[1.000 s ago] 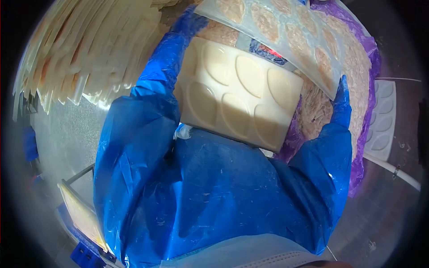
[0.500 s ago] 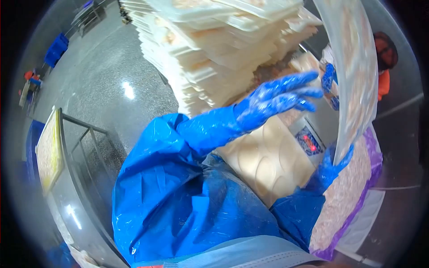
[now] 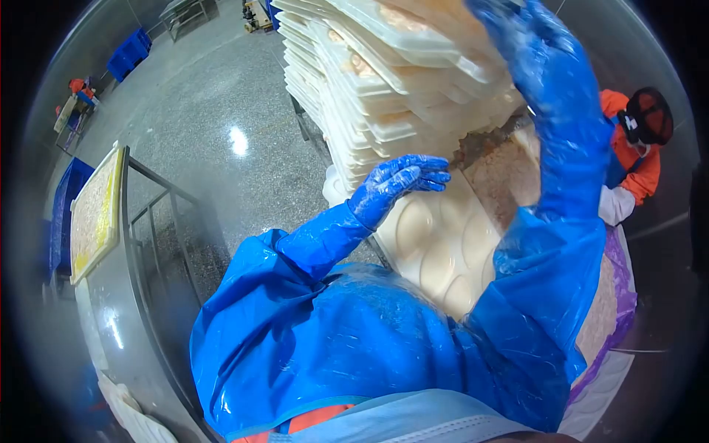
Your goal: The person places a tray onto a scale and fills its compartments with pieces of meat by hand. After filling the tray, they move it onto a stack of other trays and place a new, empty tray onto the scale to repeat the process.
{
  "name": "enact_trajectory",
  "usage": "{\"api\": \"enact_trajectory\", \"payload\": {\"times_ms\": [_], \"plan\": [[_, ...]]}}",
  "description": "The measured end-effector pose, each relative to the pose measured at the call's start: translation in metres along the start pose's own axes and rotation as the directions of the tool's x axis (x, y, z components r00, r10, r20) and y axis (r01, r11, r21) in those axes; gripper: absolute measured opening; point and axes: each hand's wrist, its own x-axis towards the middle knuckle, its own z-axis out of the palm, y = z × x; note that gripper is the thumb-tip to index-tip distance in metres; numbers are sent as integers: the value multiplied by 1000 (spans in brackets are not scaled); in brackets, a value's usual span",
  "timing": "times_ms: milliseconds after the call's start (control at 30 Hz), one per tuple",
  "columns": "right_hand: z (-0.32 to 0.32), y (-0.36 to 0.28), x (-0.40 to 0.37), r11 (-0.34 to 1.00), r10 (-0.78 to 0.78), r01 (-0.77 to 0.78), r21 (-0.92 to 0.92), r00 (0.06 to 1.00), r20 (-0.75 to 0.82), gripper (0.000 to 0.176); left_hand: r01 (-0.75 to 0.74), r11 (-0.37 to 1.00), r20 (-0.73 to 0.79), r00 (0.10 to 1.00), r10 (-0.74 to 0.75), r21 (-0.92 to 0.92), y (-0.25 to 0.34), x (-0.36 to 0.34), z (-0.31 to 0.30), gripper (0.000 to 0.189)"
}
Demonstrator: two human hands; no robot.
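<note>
My left hand [image 3: 395, 184], in a wet blue glove, hovers over a cream tray with rounded hollows [image 3: 443, 236]. Its fingers are stretched out, with nothing in them. My right hand [image 3: 535, 55], also gloved in blue, is raised at the top edge beside a tall stack of white trays [image 3: 362, 111]. Blur and the frame edge hide its fingertips, so I cannot make out its grip. Pinkish bits of food show between some of the stacked trays. Pale pink minced food [image 3: 509, 177] lies beyond the hollowed tray, partly hidden by my right arm.
A person in orange [image 3: 642, 173] stands at the right. Near them is a purple-edged bag [image 3: 624, 288] with pale mince. On the left, a metal table [image 3: 140, 317] carries a yellow-edged tray [image 3: 96, 214]. Blue bins [image 3: 129, 55] and other people are farther back.
My right hand has swung up from low right to the tray stack. The long white tray it held upright no longer shows there. My left hand has drawn back and down.
</note>
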Motion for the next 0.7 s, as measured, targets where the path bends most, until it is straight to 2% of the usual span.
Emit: {"api": "enact_trajectory", "payload": {"times_ms": [100,167,200,233,267,300,367,433,467,500,533,567,600,633,667,700], "plan": [[2,-19,-62,977,208,-197,-78,962,175,46,57,998,-11,998,-57,-24,-13,4,-6,55],[-9,-15,-124,960,253,-228,-161,954,160,46,141,988,-64,987,-145,-65,-35,14,0,54],[-17,-2,-163,927,129,-108,-359,991,34,44,167,986,-46,985,-167,-14,-50,20,1,49],[-27,22,-204,825,-14,-41,-563,996,-93,43,196,980,-6,981,-196,30,-71,30,1,44],[-38,42,-238,827,-54,-134,-546,948,-315,42,366,930,-5,930,-366,-37,-107,46,-6,44],[-46,64,-280,844,-90,-216,-491,845,-527,44,537,839,-1,842,-539,-85,-145,45,-2,45],[-69,103,-378,799,-331,-280,-533,534,-778,35,463,879,235,847,-477,116,-152,35,64,42],[-83,112,-481,662,-403,-570,-487,277,-872,33,433,821,439,697,-567,372,-193,34,116,40],[-114,131,-547,475,-623,-675,-564,195,-758,40,313,854,598,614,-516,416,-226,32,141,41],[-134,144,-602,266,-798,-779,-567,152,-584,50,183,885,731,506,-458,427,-256,27,168,42],[-124,122,-634,301,-795,-776,-554,117,-595,50,-35,834,773,400,-494,551,-270,26,218,48],[-112,105,-655,-2,-777,-927,-375,237,-583,62,-265,758,799,288,-528,596,-289,21,253,56],[-101,95,-669,-323,-714,-932,-164,353,-605,74,-527,683,863,318,-394,506,-328,9,272,66],[-104,92,-671,-312,-716,-938,-153,338,-610,74,-747,535,919,307,-247,394,-369,0,288,78],[-111,91,-661,-340,-723,-940,-33,284,-630,81,-745,542,921,297,-251,388,-389,-4,308,78],[-119,89,-654,-367,-729,-926,82,232,-644,88,-830,341,869,304,-389,443,-404,-8,326,83]]}}
